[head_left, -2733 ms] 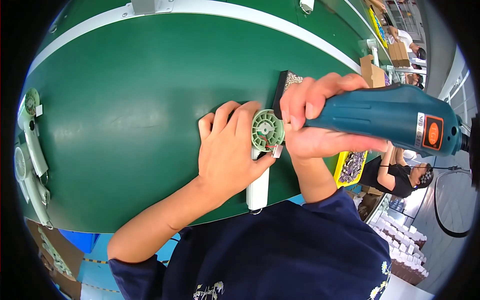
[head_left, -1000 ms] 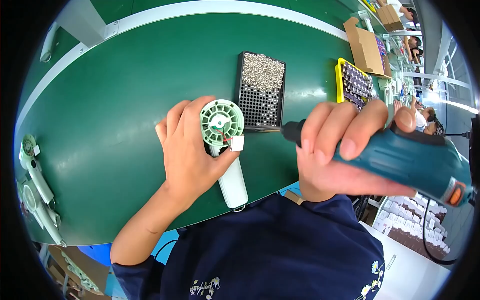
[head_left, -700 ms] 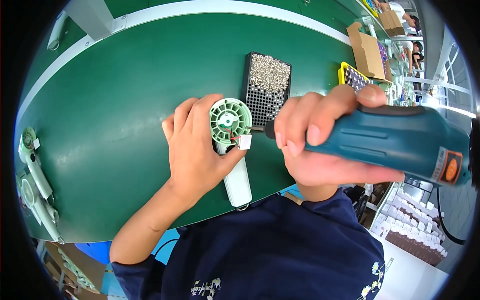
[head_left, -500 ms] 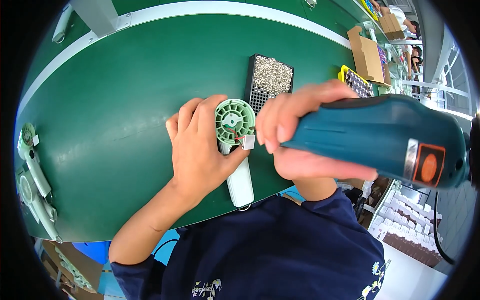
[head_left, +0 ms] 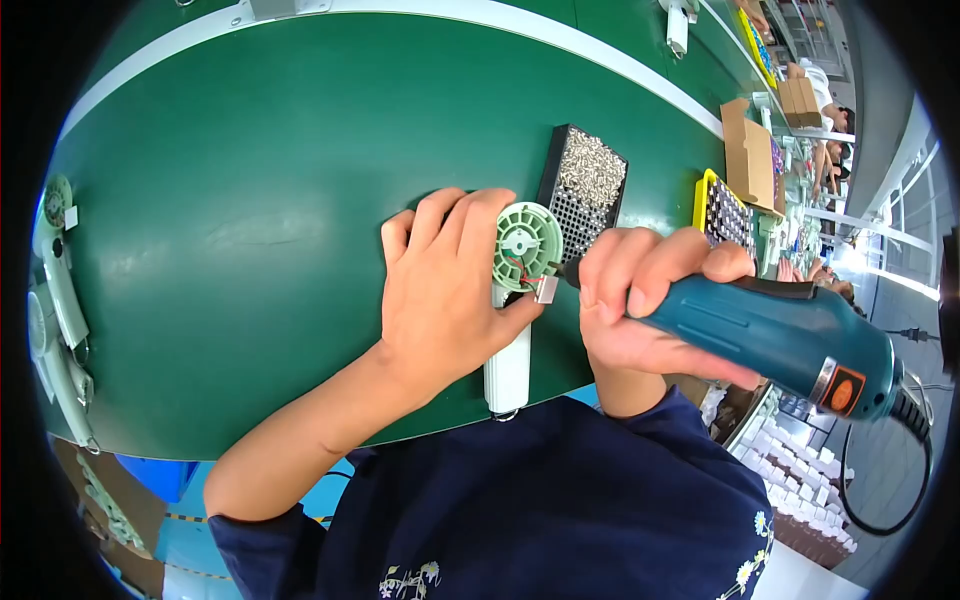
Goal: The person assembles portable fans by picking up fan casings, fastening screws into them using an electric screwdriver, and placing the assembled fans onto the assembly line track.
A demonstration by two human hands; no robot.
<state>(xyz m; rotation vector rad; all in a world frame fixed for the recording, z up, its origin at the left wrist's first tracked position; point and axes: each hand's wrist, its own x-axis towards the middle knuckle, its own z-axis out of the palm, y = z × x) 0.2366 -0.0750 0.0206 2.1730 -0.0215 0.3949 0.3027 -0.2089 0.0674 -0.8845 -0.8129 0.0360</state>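
Note:
My left hand [head_left: 440, 290] grips a handheld fan, fingers round its pale green slotted head [head_left: 522, 242] and thumb across the top of its white handle [head_left: 508, 370]. Red wires and a small silvery-white block [head_left: 547, 289] show at the head's lower right edge. A teal electric screwdriver [head_left: 750, 325] is held in my right hand [head_left: 635, 300], its nose pointing left at the head's right rim. Whether the bit touches a screw there is too small to tell. Just behind stands a black tray [head_left: 551, 180] of small silvery screws, some holes of its grid showing.
More fans [head_left: 62, 290] lie along the table's left edge. A yellow-rimmed tray [head_left: 700, 200] of dark parts and an open cardboard box [head_left: 748, 160] stand at the right. The screwdriver's black cable [head_left: 928, 470] loops down on the right. Other people work at the far right.
The screwdriver has dropped lower, away from the camera, and its nose now meets the fan head's right rim. The view has shifted, so fan, left hand and screw tray appear further right.

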